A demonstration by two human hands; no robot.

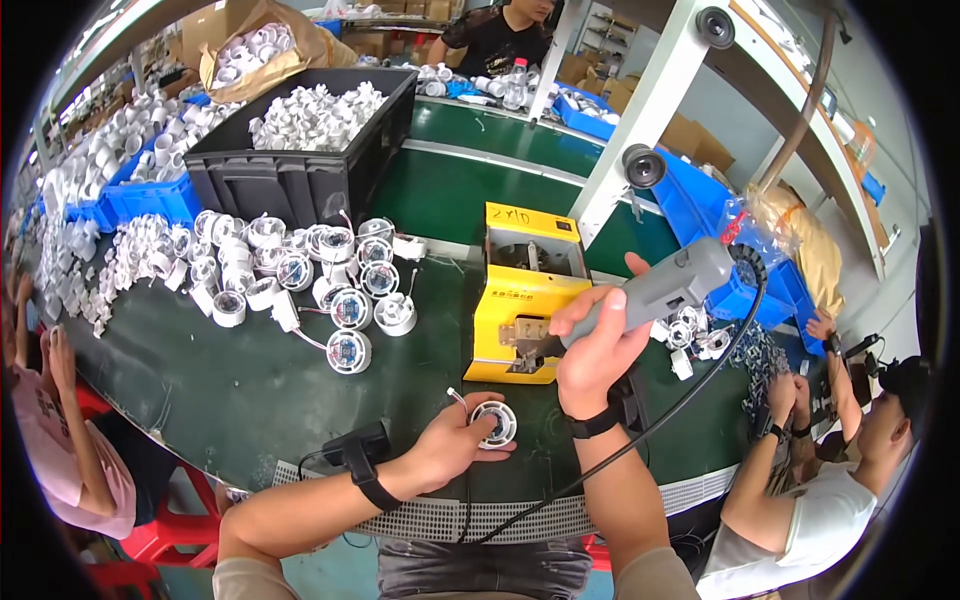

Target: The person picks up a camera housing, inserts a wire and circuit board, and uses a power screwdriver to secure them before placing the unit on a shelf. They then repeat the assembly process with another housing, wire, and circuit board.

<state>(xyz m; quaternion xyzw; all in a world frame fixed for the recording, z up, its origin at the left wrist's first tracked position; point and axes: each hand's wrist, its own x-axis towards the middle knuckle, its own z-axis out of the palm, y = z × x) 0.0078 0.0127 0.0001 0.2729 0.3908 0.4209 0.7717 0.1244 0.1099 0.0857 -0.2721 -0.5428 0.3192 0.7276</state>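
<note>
My left hand (445, 443) grips a round white housing (508, 428) with a circuit board inside, held low over the bench's near edge. A short white lead with a small plug sticks out from it. Above and to the right, my right hand (602, 355) wraps round a grey electric screwdriver (682, 284), whose black cable loops down past my forearm. The screwdriver's front end points left, at the metal fitting on the front of a yellow screw feeder (490, 335). Whether the tip touches that fitting is hard to make out.
Many similar white housings (348, 352) lie on the green bench at left, before a black crate (270, 178) of white parts. Blue bins (165, 200) stand at far left. A white post (640, 130) rises behind the feeder. Co-workers sit right, left and behind.
</note>
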